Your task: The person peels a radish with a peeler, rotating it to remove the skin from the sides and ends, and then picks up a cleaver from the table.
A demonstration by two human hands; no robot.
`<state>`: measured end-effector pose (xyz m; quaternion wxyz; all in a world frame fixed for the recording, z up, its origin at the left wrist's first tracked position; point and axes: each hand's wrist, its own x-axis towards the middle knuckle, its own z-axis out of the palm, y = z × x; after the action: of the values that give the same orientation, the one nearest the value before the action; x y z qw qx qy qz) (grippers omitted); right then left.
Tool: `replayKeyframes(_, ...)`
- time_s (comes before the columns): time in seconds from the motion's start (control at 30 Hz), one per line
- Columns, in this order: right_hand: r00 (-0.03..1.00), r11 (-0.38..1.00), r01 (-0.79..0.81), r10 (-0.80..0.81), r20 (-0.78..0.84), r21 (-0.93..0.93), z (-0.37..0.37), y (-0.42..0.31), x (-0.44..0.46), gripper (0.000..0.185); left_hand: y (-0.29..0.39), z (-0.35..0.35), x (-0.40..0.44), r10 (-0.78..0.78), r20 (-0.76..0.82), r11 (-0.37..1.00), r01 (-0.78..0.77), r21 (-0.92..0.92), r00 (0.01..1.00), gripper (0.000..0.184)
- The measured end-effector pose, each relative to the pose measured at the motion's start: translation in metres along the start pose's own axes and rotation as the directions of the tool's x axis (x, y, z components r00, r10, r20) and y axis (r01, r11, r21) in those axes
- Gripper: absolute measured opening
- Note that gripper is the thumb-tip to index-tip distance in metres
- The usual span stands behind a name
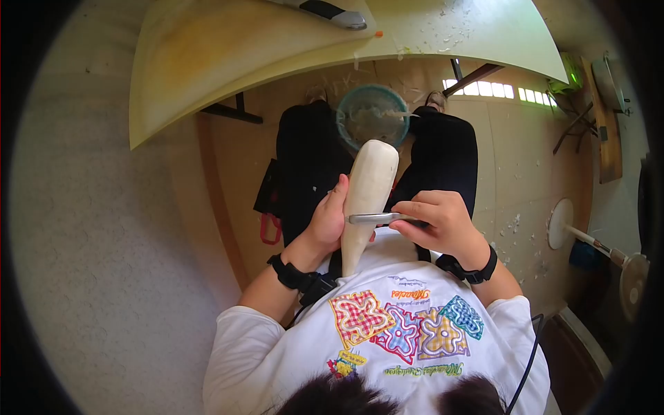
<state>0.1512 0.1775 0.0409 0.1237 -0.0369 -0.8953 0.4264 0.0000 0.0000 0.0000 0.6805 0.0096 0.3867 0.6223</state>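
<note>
A white radish [373, 173], pale and peeled-looking, slants up from my shirt front with its thick end over the bin between my knees. My left hand [326, 216] wraps its left side, thumb along the surface and fingers mostly hidden beneath. Across the radish's lower half lies a metal peeler [370, 218], touching it. The peeler's handle is gripped in my right hand [439, 223], whose fingers are closed around it. Below the radish's thick end stands a blue-green bin [342, 119] with pale peelings inside.
A table [290, 59] spans the top, bearing a cutting board [207, 41] and a black-and-grey handled tool [328, 11]. Scraps dot the floor around the bin and at right. A white fan [561, 223] stands at right, and a wall [90, 207] at left.
</note>
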Motion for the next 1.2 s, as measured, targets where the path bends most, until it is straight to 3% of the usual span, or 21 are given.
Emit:
replayKeyframes(0.1,1.0,0.998,-0.017,0.016,-0.02,-0.067,-0.001,0.0,0.001,0.021,0.001,0.01,-0.002,0.029,-0.025,1.0,-0.03,-0.009,0.999,0.062)
replayKeyframes(0.23,0.98,0.996,-0.063,0.049,-0.192,-0.067,-0.003,0.009,0.011,0.016,-0.004,0.002,-0.006,0.006,-0.035,1.0,-0.006,0.009,0.999,0.061)
replayKeyframes(0.3,0.941,0.967,-0.214,0.165,-0.296,-0.139,-0.011,0.024,0.015,0.016,-0.007,0.004,-0.006,-0.017,-0.013,1.0,0.017,-0.011,1.0,0.06)
replayKeyframes(0.37,0.859,0.934,-0.334,0.245,-0.449,-0.13,-0.016,0.058,0.015,0.016,-0.007,0.012,-0.008,0.002,-0.101,1.0,-0.002,0.002,0.995,0.072)
replayKeyframes(0.4,0.762,0.902,-0.421,0.408,-0.502,0.093,-0.018,0.066,0.015,0.016,-0.006,0.013,-0.007,0.003,-0.099,1.0,-0.003,0.001,0.995,0.072)
replayKeyframes(0.43,0.695,0.886,-0.42,0.452,-0.559,0.195,-0.021,0.068,0.012,0.017,-0.004,0.013,-0.005,0.004,-0.086,1.0,-0.002,0.021,0.996,0.071)
replayKeyframes(0.5,0.682,0.863,-0.399,0.506,-0.529,0.311,-0.024,0.062,0.007,0.017,-0.004,0.008,-0.007,0.014,-0.096,0.999,-0.009,0.047,0.995,0.071)
replayKeyframes(0.57,0.751,0.9,-0.34,0.434,-0.498,0.272,-0.016,0.037,0.008,0.014,-0.004,-0.004,-0.005,-0.035,-0.047,0.999,0.036,0.033,0.998,0.07)
replayKeyframes(0.6,0.826,0.944,-0.278,0.329,-0.458,0.176,-0.013,0.027,0.006,0.013,-0.002,-0.005,-0.005,-0.036,-0.043,0.999,0.038,0.037,0.998,0.07)
replayKeyframes(0.63,0.922,0.979,-0.193,0.202,-0.329,0.06,-0.016,0.016,0.006,0.013,0.0,-0.005,-0.006,-0.034,-0.029,0.999,0.034,0.017,0.999,0.068)
replayKeyframes(0.67,0.974,0.987,-0.15,0.158,-0.166,0.058,-0.019,0.005,0.005,0.014,0.001,-0.004,-0.006,-0.03,-0.018,1.0,0.03,-0.005,0.999,0.067)
replayKeyframes(0.77,0.998,0.992,0.053,-0.055,-0.017,-0.114,-0.004,-0.005,0.004,0.017,0.01,0.013,-0.008,-0.035,-0.159,0.999,0.036,0.005,0.987,0.067)
replayKeyframes(0.8,0.999,0.988,0.052,-0.053,0.003,-0.146,0.0,-0.003,0.002,0.018,0.01,0.018,-0.006,-0.026,-0.198,0.999,0.017,-0.046,0.98,0.068)
replayKeyframes(0.9,0.993,0.996,0.002,-0.012,-0.118,-0.084,0.006,0.012,0.002,0.017,0.004,0.004,-0.008,-0.023,-0.062,0.999,0.025,0.031,0.998,0.068)
replayKeyframes(1.07,0.927,0.964,-0.22,0.159,-0.339,-0.147,-0.001,0.042,0.016,0.015,-0.004,0.006,-0.007,-0.062,-0.047,0.992,0.056,-0.111,0.997,0.068)
replayKeyframes(1.17,0.778,0.929,-0.341,0.364,-0.512,0.141,0.002,0.054,0.011,0.012,0.0,0.004,-0.004,-0.034,-0.007,0.995,0.033,-0.093,0.999,0.069)
replayKeyframes(1.2,0.783,0.93,-0.339,0.363,-0.506,0.143,0.004,0.049,0.009,0.012,0.0,0.003,-0.004,-0.033,-0.01,0.995,0.032,-0.097,0.999,0.069)
